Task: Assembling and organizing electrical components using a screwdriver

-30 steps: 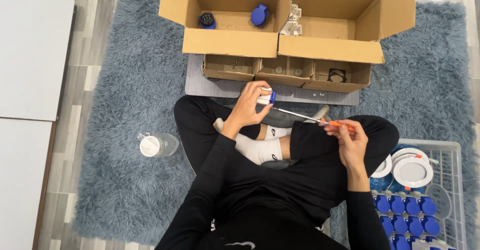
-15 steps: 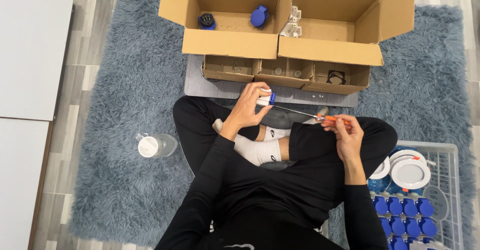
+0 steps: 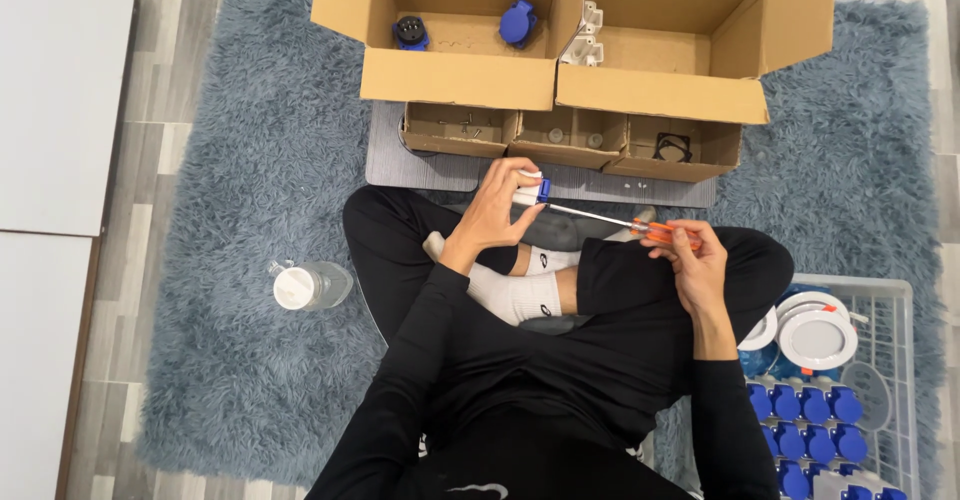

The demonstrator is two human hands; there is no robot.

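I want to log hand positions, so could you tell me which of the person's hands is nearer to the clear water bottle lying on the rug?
Left. The left hand is nearer the water bottle, up and to its right; the right hand is farther right.

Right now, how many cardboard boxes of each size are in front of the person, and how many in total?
Large open boxes: 2, left and right
Small open trays: 3, left, middle, right
Total: 5
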